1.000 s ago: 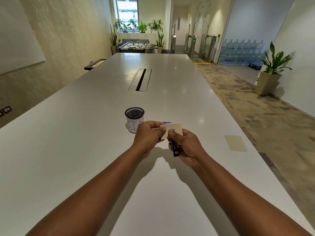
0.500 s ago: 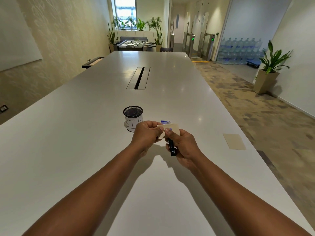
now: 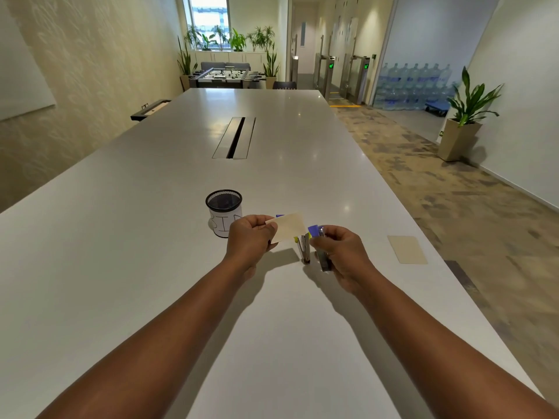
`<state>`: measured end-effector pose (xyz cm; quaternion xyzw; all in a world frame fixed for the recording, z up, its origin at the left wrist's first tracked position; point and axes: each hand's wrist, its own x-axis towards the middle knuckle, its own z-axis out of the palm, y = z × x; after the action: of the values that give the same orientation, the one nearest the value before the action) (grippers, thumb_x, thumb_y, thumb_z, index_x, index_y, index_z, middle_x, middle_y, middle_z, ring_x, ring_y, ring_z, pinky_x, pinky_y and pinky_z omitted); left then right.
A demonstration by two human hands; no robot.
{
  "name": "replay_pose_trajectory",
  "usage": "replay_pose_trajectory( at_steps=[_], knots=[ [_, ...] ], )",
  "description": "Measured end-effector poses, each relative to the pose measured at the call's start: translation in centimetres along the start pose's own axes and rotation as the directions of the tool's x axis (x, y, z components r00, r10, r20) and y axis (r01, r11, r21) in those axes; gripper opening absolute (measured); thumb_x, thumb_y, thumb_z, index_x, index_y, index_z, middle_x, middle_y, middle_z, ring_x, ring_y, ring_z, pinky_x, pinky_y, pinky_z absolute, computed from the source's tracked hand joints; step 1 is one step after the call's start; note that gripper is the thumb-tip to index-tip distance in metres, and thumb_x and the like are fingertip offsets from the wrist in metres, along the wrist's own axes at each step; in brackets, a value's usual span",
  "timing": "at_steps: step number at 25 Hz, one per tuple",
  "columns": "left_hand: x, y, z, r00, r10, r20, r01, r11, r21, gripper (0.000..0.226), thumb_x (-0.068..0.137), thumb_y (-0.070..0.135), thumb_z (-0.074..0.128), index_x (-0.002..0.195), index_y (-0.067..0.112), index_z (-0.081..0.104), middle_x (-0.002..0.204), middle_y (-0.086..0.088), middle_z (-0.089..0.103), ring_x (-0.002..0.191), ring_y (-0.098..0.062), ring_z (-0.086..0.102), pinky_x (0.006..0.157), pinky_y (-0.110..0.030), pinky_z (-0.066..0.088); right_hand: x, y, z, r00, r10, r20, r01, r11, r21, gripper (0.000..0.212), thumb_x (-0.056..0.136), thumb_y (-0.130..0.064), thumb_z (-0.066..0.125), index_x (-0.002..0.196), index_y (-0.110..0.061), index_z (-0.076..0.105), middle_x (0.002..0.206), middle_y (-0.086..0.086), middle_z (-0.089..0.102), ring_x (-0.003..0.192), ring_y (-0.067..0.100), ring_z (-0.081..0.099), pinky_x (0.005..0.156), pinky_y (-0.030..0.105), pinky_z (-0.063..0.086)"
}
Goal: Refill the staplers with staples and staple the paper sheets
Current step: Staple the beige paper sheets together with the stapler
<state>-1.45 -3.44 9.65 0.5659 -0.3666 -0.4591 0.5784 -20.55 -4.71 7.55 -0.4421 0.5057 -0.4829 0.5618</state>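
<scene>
Stapler (image 3: 314, 247), hinged and likely rigid, is gripped by the right hand (image 3: 341, 255) near its right side; thin, floppy paper sheets (image 3: 290, 226) are pinched at their left edge by the left hand (image 3: 249, 237).

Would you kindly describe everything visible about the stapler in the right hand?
The stapler is small, with a dark grey body, bare metal parts and a purple-blue tip. It stands hinged open, two arms spreading down toward the white table. The right hand grips it, just right of the cream paper in the left hand.
</scene>
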Motion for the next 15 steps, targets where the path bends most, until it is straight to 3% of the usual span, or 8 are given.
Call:
replay_pose_trajectory(
  at_steps=[5,9,12,15],
  knots=[
    [1.4,-0.7,0.6,1.000,-0.030,0.000,0.030,1.000,-0.008,0.010,0.094,0.006,0.067,0.091,0.014,0.072,0.088,-0.003,0.075,0.082,-0.016,0.070,0.057,-0.020,0.057,2.4,0.9,-2.1,0.948,-0.186,-0.258,0.065,0.907,-0.415,0.018,0.071,-0.018,0.081,0.086,-0.018,0.071,0.074,0.000,0.069,0.066,0.016,0.061,0.062,0.036,0.053],
    [2.4,-1.2,0.9,0.999,-0.048,0.003,0.048,0.999,-0.005,0.008,0.093,0.007,0.068,0.092,0.014,0.072,0.084,-0.002,0.075,0.079,-0.014,0.071,0.057,-0.020,0.057,4.5,1.8,-2.9,0.927,-0.288,-0.242,0.045,0.724,-0.688,0.025,0.073,-0.027,0.077,0.079,-0.008,0.064,0.067,0.003,0.060,0.063,0.024,0.055,0.057,0.036,0.043],
    [3.2,-1.5,1.0,0.998,-0.060,0.008,0.060,0.998,0.002,0.009,0.092,0.007,0.069,0.091,0.015,0.073,0.084,-0.001,0.076,0.079,-0.014,0.070,0.059,-0.021,0.057,5.9,2.2,-3.0,0.930,-0.286,-0.232,-0.004,0.620,-0.785,0.031,0.078,-0.034,0.075,0.077,-0.007,0.059,0.074,0.006,0.061,0.066,0.028,0.055,0.055,0.032,0.034],
    [3.8,-1.8,1.0,0.998,-0.065,0.009,0.065,0.998,0.021,0.010,0.092,0.008,0.069,0.090,0.017,0.073,0.087,-0.002,0.075,0.080,-0.014,0.070,0.060,-0.022,0.058,7.1,2.4,-2.7,0.928,-0.290,-0.233,-0.034,0.558,-0.829,0.035,0.080,-0.034,0.071,0.066,-0.009,0.050,0.065,0.005,0.052,0.057,0.025,0.046,0.049,0.030,0.028]
  ],
)
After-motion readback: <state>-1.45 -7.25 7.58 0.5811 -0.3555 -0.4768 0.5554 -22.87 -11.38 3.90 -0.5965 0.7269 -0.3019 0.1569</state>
